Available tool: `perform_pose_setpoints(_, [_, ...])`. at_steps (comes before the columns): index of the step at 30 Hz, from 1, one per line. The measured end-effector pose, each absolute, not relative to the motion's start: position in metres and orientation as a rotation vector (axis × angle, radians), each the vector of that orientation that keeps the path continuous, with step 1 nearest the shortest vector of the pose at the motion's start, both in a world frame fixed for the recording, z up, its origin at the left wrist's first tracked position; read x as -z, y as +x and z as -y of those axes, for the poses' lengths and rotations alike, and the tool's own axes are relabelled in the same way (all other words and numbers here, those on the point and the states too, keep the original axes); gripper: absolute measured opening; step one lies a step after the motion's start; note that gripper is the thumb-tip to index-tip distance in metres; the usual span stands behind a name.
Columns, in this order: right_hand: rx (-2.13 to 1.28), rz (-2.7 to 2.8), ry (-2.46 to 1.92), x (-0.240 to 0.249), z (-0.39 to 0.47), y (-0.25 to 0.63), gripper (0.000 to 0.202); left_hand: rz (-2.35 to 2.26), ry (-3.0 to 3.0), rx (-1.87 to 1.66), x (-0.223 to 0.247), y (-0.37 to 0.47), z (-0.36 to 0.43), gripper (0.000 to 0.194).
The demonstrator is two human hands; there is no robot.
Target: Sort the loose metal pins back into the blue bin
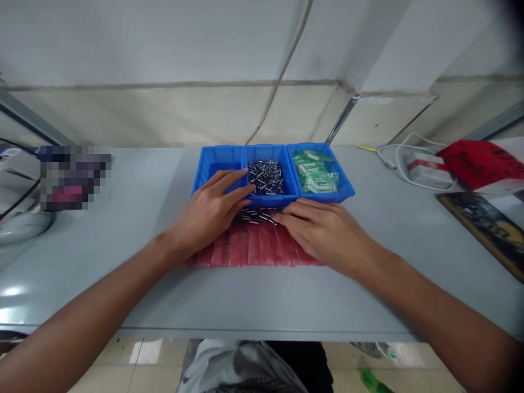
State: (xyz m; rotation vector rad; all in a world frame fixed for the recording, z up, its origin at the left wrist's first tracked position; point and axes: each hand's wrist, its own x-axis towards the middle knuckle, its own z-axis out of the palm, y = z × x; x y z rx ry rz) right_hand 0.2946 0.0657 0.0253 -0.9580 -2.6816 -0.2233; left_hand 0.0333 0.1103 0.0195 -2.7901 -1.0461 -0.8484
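Note:
Three blue bins joined in a row stand before me. My left hand (215, 204) reaches over the front of the left bin (221, 155), its fingers stretched and apart, tips near the middle bin. In the middle bin (266, 201) lies a heap of small shiny metal pins (266, 176). More loose metal pins (256, 215) lie in front of it, on a row of pink plastic bags (257, 245). My right hand (323, 229) is at the right end of these loose pins, thumb and fingers closed together. What its fingertips hold is too small to tell.
Green-tinted plastic packets (317, 174) with white pieces fill the right bin (346, 188). At the right lie a white cable (399, 169), a small white-and-red box (428, 169), a red item (481, 164) and a dark tablet-like panel (478, 224). A wall rises behind the grey table (262, 300).

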Motion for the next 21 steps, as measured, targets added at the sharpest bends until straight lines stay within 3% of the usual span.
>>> perform_pose_setpoints(5, [-0.09,2.487,-0.817,-0.031,-0.067,0.297,0.022,1.028,-2.818,0.888,-0.023,0.033,-0.11,0.027])
perform_pose_setpoints(11, [0.212,2.361,-1.029,-0.041,-0.08,0.313,0.024,1.043,-2.834,0.89,-0.024,0.033,-0.109,0.025])
perform_pose_setpoints(21, [0.035,2.308,-0.948,-0.032,-0.092,0.321,0.024,1.016,-2.814,0.884,-0.022,0.033,-0.11,0.024])
